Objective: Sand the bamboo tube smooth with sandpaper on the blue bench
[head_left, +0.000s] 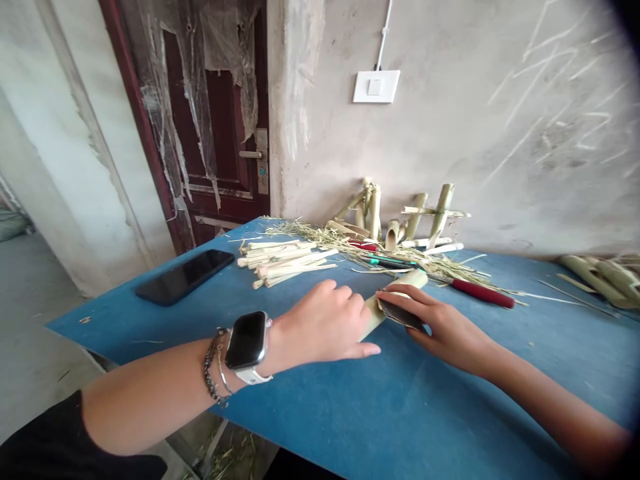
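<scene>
A pale green bamboo piece (pixel 400 288) lies on the blue table (pixel 320 413). My left hand (pixel 325 323), with a smartwatch and bracelets on the wrist, is curled over the near end of the piece and holds it down. My right hand (pixel 440 327) grips a dark blade (pixel 400 313) and presses it against the bamboo piece just right of my left hand. The part of the bamboo under my left hand is hidden.
Split bamboo strips (pixel 285 261) lie in a pile behind my hands. A black phone (pixel 186 276) rests at the left. A red-handled tool (pixel 480 292) and shavings lie at the back, bamboo sections (pixel 430 213) lean on the wall, more (pixel 600 277) at the right.
</scene>
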The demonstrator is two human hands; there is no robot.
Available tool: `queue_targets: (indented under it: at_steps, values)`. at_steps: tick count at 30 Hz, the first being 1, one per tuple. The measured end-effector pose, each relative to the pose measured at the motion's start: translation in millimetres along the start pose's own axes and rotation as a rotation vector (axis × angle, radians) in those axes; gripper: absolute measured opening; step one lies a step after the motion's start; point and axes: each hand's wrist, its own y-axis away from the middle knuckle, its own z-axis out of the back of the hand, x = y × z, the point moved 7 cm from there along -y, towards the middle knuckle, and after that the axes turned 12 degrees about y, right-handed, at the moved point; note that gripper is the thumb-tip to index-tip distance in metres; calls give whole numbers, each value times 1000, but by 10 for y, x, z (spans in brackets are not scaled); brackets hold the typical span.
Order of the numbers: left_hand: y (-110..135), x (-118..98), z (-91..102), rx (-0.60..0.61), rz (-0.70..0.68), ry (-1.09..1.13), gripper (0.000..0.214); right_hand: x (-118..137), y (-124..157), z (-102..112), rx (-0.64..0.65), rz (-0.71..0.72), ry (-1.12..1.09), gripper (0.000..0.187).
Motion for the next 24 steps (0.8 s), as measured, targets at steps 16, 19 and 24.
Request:
queue_targets:
  at_steps: [16,19,24]
  values:
    - [44,-50,7,-111,-64,-4,11,-8,7,-79,54,-17,20,68]
    - [35,-20,-5,-92,-51,21,14,12,0,-81,62,-12,31,69]
    - [20,44,-40,-11,-28,60,36,-176,16,-89,72,-63,156,65]
